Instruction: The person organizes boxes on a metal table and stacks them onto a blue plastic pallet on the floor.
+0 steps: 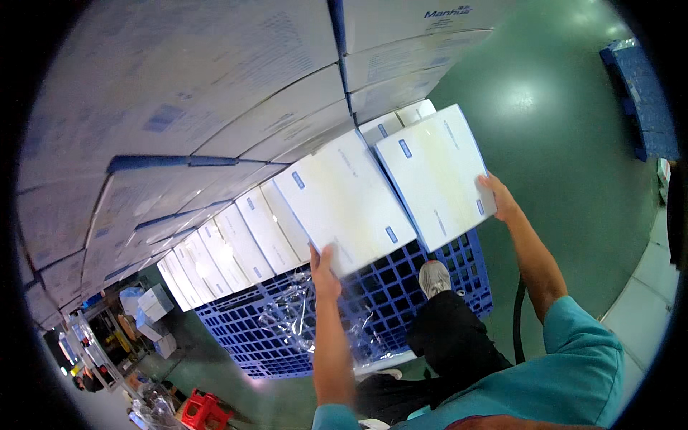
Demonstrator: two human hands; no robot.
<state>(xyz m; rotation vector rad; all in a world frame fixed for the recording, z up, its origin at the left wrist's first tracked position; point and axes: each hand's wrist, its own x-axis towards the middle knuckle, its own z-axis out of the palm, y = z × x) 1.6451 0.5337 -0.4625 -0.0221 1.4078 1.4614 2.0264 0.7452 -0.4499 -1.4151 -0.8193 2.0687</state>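
Two flat white cartons with small blue labels lie side by side in front of me, between my hands. My left hand (325, 274) grips the lower left corner of the left carton (347, 204), its thumb on the top face and its fingers along the side. At the outer edge of the right carton (433, 175) is my right hand (499, 197), thumb on top and other fingers mostly hidden. The right carton is slightly turned against the left one, with a narrow dark gap between them. I cannot tell whether they rest on the cartons beneath.
A row of white cartons (222, 247) stands on a blue slatted plastic pallet (251, 340), with crumpled clear film (287, 315) on it. A tall wall of stacked cartons (193, 79) rises behind. My foot (434, 279) is on the pallet. A red stool (204, 411) stands lower left.
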